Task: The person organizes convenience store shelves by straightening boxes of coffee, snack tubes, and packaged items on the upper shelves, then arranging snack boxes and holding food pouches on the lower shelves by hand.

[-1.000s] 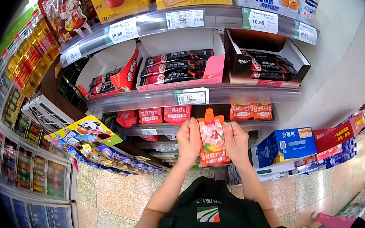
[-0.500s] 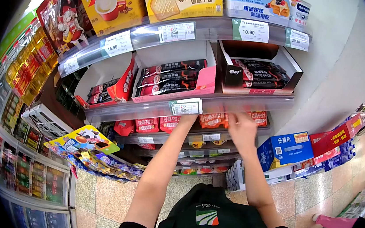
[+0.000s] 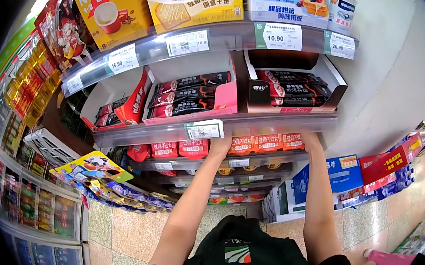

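Left hand point(image 3: 221, 144) and right hand point(image 3: 313, 141) flank orange pouches point(image 3: 268, 143) beneath the shelf point(image 3: 281, 121)'s front edge; whether either grips, I cannot tell. The box point(image 3: 112, 11) says NESCAFÉ, a tag point(image 3: 278, 37) 10.90.

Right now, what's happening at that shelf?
A person in a dark apron has both hands at a lower shelf. The left hand is between the red packs and three orange packs; the right hand is at the orange row's right end. The shelf edge above hides the fingers, so I can't tell whether either hand grips anything.
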{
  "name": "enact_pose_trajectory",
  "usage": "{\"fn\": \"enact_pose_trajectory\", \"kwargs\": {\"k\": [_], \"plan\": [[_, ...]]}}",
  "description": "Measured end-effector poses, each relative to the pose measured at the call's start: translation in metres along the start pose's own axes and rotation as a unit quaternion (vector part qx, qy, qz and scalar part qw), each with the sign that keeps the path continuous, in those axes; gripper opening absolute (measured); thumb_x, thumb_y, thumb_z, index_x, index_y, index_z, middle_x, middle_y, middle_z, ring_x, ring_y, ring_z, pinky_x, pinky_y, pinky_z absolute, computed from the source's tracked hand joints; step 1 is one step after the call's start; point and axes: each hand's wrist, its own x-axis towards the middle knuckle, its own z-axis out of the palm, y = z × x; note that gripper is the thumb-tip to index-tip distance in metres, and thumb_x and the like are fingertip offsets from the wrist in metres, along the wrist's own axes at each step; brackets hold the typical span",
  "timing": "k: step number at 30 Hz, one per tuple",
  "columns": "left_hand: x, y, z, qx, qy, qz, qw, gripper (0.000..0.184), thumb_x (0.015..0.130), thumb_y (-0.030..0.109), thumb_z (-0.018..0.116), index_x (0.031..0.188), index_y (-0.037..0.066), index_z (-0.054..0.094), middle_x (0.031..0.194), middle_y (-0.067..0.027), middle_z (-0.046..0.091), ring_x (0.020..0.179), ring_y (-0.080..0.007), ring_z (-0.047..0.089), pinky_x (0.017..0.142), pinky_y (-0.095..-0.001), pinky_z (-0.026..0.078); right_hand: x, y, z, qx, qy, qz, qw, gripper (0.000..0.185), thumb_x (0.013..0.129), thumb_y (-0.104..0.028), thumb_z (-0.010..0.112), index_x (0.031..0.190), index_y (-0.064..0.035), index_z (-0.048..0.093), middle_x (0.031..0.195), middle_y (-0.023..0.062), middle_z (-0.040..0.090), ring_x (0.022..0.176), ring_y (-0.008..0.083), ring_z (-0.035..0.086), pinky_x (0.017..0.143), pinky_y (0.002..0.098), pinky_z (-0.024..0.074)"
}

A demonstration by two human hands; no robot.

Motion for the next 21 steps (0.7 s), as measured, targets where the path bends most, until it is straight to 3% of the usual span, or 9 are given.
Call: {"fn": "enact_pose_trajectory", "kwargs": {"k": [7, 10, 12, 13, 15, 17, 18, 20, 21], "plan": [[-0.010, 0.026, -0.005, 0.120, -0.016, -0.048, 0.992, 0.034, 0.093, 0.021, 0.038, 0.112, -0.006, 0.049, 0.112, -0.0190, 0.054, 0.100, -0.0285, 0.050, 0.088, -0.0370, 0.038, -0.017, -0.017, 0.004, -0.060, -0.007, -0.026, 0.998, 0.059, 0.081, -0.030, 0.061, 0.128, 0.0018, 0.043, 0.128, 0.0127, 0.047, 0.114, 0.0208, 0.044, 0.096, 0.0317, 0.0362], [-0.013, 0.022, -0.007, 0.077, -0.021, -0.045, 0.996, 0.033, 0.092, 0.020, 0.040, 0.110, -0.007, 0.050, 0.111, -0.0215, 0.055, 0.100, -0.0312, 0.050, 0.088, -0.0377, 0.038, -0.017, -0.013, 0.001, -0.095, 0.020, -0.034, 0.995, 0.057, 0.080, -0.028, 0.063, 0.125, 0.0019, 0.046, 0.122, 0.0164, 0.050, 0.110, 0.0251, 0.047, 0.095, 0.0331, 0.0364], [-0.019, 0.031, -0.015, 0.108, -0.013, -0.001, 0.994, 0.032, 0.092, 0.018, 0.041, 0.110, -0.007, 0.049, 0.111, -0.0237, 0.055, 0.098, -0.0371, 0.052, 0.087, -0.0402, 0.039, -0.051, -0.031, 0.012, -0.231, 0.130, -0.249, 0.932, 0.050, 0.078, -0.024, 0.064, 0.119, 0.0011, 0.048, 0.118, 0.0219, 0.048, 0.108, 0.0353, 0.045, 0.094, 0.0411, 0.0362], [-0.023, 0.035, -0.019, 0.151, -0.017, 0.039, 0.988, 0.031, 0.092, 0.016, 0.041, 0.110, -0.008, 0.048, 0.111, -0.0247, 0.055, 0.097, -0.0399, 0.052, 0.085, -0.0419, 0.040, -0.065, -0.031, 0.026, -0.230, 0.129, -0.248, 0.932, 0.050, 0.078, -0.024, 0.064, 0.119, 0.0011, 0.048, 0.118, 0.0219, 0.048, 0.108, 0.0353, 0.045, 0.094, 0.0411, 0.0362], [-0.035, 0.044, -0.020, 0.192, -0.022, 0.076, 0.978, 0.030, 0.091, 0.015, 0.041, 0.110, -0.008, 0.048, 0.111, -0.0257, 0.054, 0.096, -0.0426, 0.053, 0.083, -0.0437, 0.041, -0.090, -0.030, 0.053, -0.309, 0.239, -0.455, 0.800, 0.046, 0.075, -0.020, 0.067, 0.113, -0.0019, 0.051, 0.117, 0.0243, 0.044, 0.105, 0.0416, 0.043, 0.090, 0.0484, 0.0356], [-0.046, 0.053, -0.015, 0.180, 0.064, 0.094, 0.977, 0.020, 0.085, 0.010, 0.052, 0.092, -0.009, 0.051, 0.088, -0.0288, 0.055, 0.082, -0.0455, 0.053, 0.073, -0.0498, 0.041, -0.099, -0.031, 0.061, -0.369, 0.180, -0.484, 0.773, 0.051, 0.072, -0.031, 0.069, 0.116, -0.0101, 0.053, 0.116, 0.0210, 0.042, 0.105, 0.0388, 0.041, 0.089, 0.0514, 0.0322], [-0.055, 0.056, -0.014, 0.182, 0.068, 0.091, 0.977, 0.020, 0.085, 0.010, 0.052, 0.092, -0.009, 0.051, 0.088, -0.0288, 0.055, 0.082, -0.0455, 0.053, 0.073, -0.0498, 0.041, -0.112, -0.040, 0.077, -0.442, 0.125, -0.501, 0.733, 0.049, 0.073, -0.037, 0.068, 0.116, -0.0157, 0.055, 0.115, 0.0198, 0.042, 0.106, 0.0380, 0.039, 0.090, 0.0537, 0.0290], [-0.069, 0.059, -0.006, 0.227, 0.118, 0.060, 0.965, 0.019, 0.082, 0.011, 0.058, 0.084, -0.006, 0.049, 0.084, -0.0256, 0.052, 0.077, -0.0437, 0.052, 0.070, -0.0499, 0.042, -0.110, -0.033, 0.083, -0.457, 0.104, -0.496, 0.731, 0.046, 0.074, -0.040, 0.067, 0.114, -0.0194, 0.058, 0.115, 0.0195, 0.041, 0.107, 0.0373, 0.037, 0.091, 0.0550, 0.0256], [-0.073, 0.055, -0.006, 0.310, 0.120, 0.119, 0.935, 0.022, 0.079, 0.013, 0.063, 0.080, -0.003, 0.049, 0.085, -0.0217, 0.051, 0.077, -0.0406, 0.052, 0.069, -0.0481, 0.042, -0.107, -0.030, 0.086, -0.452, 0.102, -0.500, 0.731, 0.046, 0.074, -0.040, 0.067, 0.114, -0.0194, 0.058, 0.115, 0.0195, 0.041, 0.107, 0.0373, 0.037, 0.091, 0.0550, 0.0256]]}}
